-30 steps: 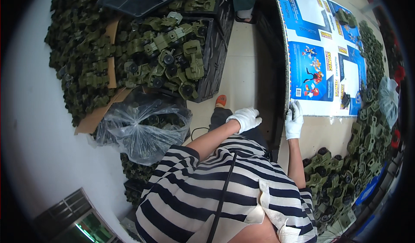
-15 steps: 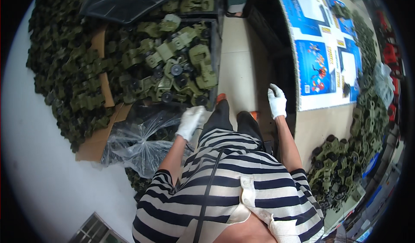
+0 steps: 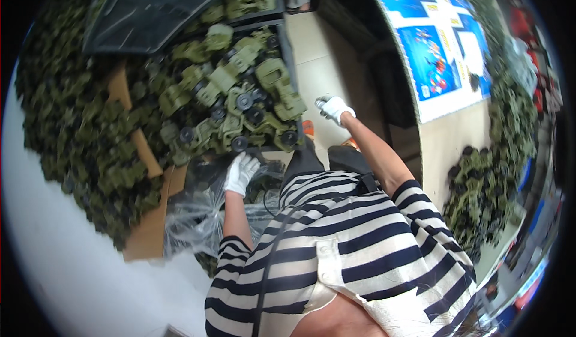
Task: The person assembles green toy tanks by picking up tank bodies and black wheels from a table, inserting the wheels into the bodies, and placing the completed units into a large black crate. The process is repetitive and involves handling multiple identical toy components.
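My left hand (image 3: 242, 174), in a white glove, is open with its fingers stretched forward. It hovers over or rests on dark plastic at the near edge of a black crate (image 3: 292, 76); contact is hard to tell. Heaped in that crate are olive-green toy vehicles (image 3: 223, 76) with black wheels, several lying tilted or on their sides. To the crate's right, over the floor, hangs my right hand (image 3: 335, 109), also gloved in white. Its fingers are loosely curled and apart, the tips look dark, and no held thing shows.
A dark plastic tray or lid (image 3: 153, 16) covers part of the far left. Clear plastic sheeting (image 3: 204, 226) and cardboard (image 3: 147, 232) lie near left. On the right stands a table (image 3: 441, 151) bearing printed blue sheets (image 3: 427, 58) and more green toy pieces (image 3: 480, 193).
My left hand has moved left and opened out toward the crate's near edge. My right hand has swung left and forward from beside the table. The view has shifted slightly.
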A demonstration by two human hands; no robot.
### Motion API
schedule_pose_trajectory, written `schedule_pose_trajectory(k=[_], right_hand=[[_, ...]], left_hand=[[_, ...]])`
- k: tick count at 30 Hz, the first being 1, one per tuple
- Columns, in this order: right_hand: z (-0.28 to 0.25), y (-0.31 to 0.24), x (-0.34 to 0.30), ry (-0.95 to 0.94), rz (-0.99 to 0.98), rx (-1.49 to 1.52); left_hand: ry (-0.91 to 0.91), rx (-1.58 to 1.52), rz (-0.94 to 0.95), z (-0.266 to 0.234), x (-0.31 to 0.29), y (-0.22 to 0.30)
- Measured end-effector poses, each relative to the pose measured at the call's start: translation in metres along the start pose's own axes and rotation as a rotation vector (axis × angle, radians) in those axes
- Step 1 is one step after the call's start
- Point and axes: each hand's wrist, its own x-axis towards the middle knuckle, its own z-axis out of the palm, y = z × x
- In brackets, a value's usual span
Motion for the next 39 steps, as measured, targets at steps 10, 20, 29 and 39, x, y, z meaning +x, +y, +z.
schedule_pose_trajectory(k=[10,20,29,39], right_hand=[[-0.044,0.126,-0.059,0.242,0.166,-0.277],[-0.049,0.23,-0.107,0.372,0.254,-0.1],[-0.081,0.189,-0.126,0.502,0.146,0.167],[-0.127,0.123,-0.077,0.228,-0.2,-0.339]], left_hand=[[0.064,-0.082,-0.01,0.044,0.03,-0.032],[0.038,-0.031,-0.122,0.011,0.076,-0.023],[0.116,0.023,-0.004,0.042,0.056,-0.017],[0.191,0.054,0.115,0.063,0.032,-0.063]])
